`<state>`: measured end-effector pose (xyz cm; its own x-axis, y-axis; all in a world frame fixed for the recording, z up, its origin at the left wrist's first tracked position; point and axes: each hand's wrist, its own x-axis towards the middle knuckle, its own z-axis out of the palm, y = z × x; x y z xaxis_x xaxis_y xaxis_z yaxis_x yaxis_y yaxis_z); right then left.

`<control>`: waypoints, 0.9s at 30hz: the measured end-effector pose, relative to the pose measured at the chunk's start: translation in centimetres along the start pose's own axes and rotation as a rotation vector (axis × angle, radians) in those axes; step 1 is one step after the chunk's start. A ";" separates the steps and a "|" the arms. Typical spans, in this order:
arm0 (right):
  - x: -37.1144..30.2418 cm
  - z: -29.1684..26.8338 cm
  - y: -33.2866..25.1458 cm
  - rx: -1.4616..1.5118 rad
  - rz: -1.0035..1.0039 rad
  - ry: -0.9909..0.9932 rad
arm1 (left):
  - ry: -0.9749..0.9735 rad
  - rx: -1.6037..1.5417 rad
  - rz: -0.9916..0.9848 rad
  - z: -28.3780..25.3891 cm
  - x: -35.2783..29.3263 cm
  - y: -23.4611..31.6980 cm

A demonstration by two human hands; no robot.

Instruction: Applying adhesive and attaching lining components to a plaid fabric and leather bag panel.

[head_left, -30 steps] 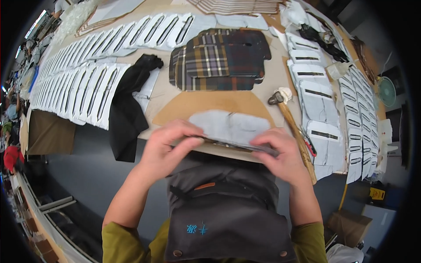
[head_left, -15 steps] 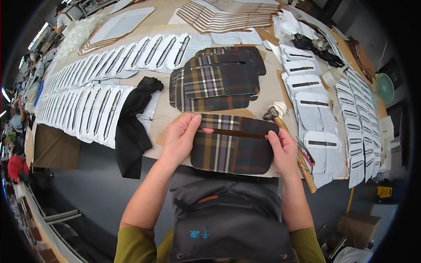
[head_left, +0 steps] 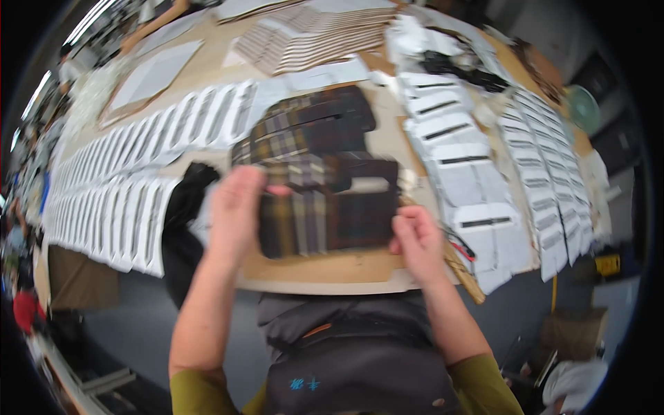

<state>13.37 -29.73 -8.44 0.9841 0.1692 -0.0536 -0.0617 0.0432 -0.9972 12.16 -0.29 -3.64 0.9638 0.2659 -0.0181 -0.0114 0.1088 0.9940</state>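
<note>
Over the table's near edge I hold a plaid fabric panel [head_left: 315,225] with rounded corners, blurred by motion. A long slot runs across its upper part, and something pale shows through the slot's right end. My left hand [head_left: 237,207] is closed on the panel's left edge, with a fingertip poking through the slot. My right hand [head_left: 418,238] has its fingers curled at the lower right edge, apparently pinching it. Just behind lies a pile of similar plaid panels [head_left: 297,128], partly covered by the held one.
Rows of white slotted pieces [head_left: 111,225] spread on the left, and more white pieces [head_left: 462,160] on the right. Black cloth [head_left: 181,232] hangs over the front edge. By my right hand lie a wooden handle [head_left: 465,277] and a red-handled tool [head_left: 462,249]. Another person's arm [head_left: 155,26] reaches in far left.
The panel has moved left and slightly up in view, over the pile's near part. My right hand has slid from the slot's end to the lower right edge. The whole view has shifted.
</note>
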 end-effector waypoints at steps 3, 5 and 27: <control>0.3 0.8 0.5 0.074 -0.046 -0.097 | 0.068 0.348 0.077 -5.8 6.3 0.7; 0.2 0.8 0.5 0.022 -0.041 -0.086 | 0.228 0.876 0.352 -6.1 7.8 1.0; 6.5 -12.0 -2.5 -1.393 -0.367 0.029 | -0.329 0.732 0.502 6.2 -7.0 -4.6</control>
<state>21.94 -40.57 -6.89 0.9126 0.3391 0.2284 0.3838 -0.9029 -0.1934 7.13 -8.53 -7.40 0.9196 -0.1770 0.3508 -0.3830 -0.6030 0.6997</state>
